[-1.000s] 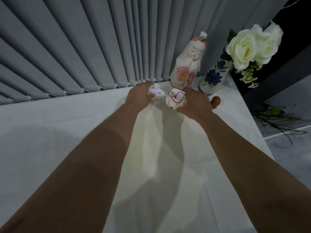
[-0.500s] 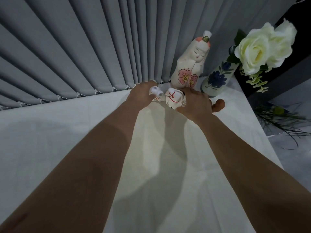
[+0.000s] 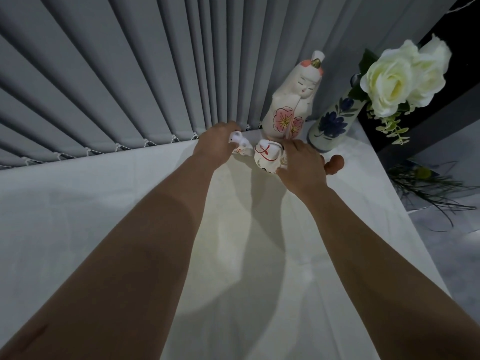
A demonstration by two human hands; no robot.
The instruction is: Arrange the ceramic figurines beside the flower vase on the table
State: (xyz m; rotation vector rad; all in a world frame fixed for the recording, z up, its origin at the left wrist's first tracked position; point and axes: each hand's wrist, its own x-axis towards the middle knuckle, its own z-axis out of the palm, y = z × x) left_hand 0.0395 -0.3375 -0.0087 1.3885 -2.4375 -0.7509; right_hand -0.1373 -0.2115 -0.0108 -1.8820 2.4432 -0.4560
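Observation:
A tall white doll figurine (image 3: 294, 100) with pink flowers stands upright at the table's far edge, just left of the blue-flowered vase (image 3: 333, 123) holding white roses (image 3: 400, 76). In front of the doll, my right hand (image 3: 302, 167) grips a round white figurine with a red cord (image 3: 267, 157), resting on the cloth. Left of it, my left hand (image 3: 217, 144) holds a small white figurine (image 3: 240, 145) with its fingers curled over it. A small brown figurine (image 3: 335, 162) peeks out behind my right hand.
A white cloth covers the table (image 3: 78, 216). Grey vertical blinds (image 3: 130, 74) hang right behind the far edge. The table's right edge drops to a floor with green stems (image 3: 426, 183) lying on it.
Both hands stayed on their figurines, which have barely shifted beside the tall doll. The camera has tipped slightly, so the vase and roses sit further right.

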